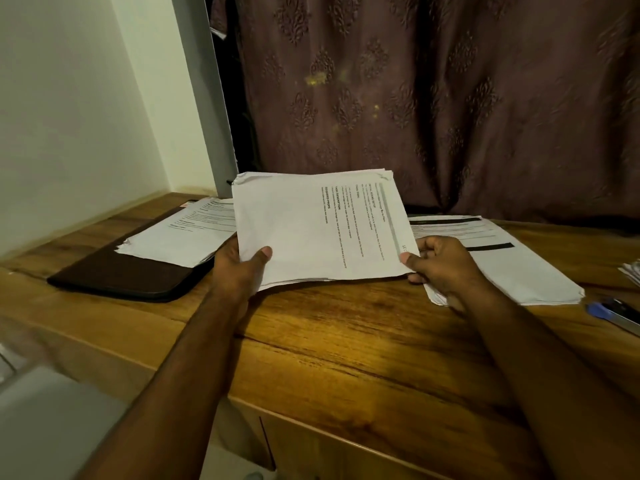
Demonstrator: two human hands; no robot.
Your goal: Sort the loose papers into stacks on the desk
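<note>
Bare wood of the desk (346, 341) stretches across the lower centre of the frame, below the held sheaf of papers (318, 226) at centre. Two stacks lie flat: the left stack (180, 233) on a dark folder (121, 275), the right stack (512, 265). The left hand (239, 268) and right hand (440, 265) each pinch the sheaf's near corners, thumbs on top, both forearms reaching forward.

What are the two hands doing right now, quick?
Left hand: grips the near left corner of the bundle of papers, thumb on top.
Right hand: pinches the bundle's near right corner, thumb on top.
</note>
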